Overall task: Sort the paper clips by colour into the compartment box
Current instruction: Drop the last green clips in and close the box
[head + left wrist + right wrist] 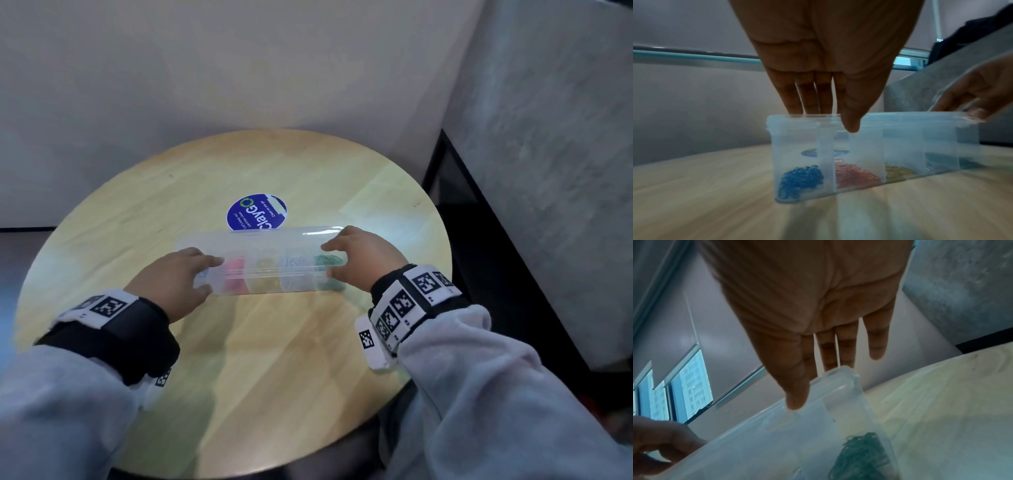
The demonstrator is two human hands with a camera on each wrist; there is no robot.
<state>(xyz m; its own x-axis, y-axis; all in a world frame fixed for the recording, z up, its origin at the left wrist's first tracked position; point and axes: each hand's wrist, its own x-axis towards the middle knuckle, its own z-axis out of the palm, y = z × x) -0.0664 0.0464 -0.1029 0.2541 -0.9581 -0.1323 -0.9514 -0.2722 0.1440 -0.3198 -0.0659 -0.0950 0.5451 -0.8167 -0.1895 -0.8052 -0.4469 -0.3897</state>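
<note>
A clear plastic compartment box [267, 274] lies lengthwise on the round wooden table [274, 359] with its lid down. Through its walls I see blue paper clips [799, 181], red paper clips [855, 177], yellow paper clips [898, 173], pale silvery clips [296, 265] and green paper clips [863, 456], each colour in its own compartment. My left hand [209, 274] holds the left end, fingers on the lid and thumb on the front wall. My right hand [330, 259] holds the right end the same way.
A blue round sticker [257, 212] lies on the table just behind the box. A pale wall stands close behind the table, and a dark gap [479, 246] drops off at the right edge. No loose clips show on the tabletop.
</note>
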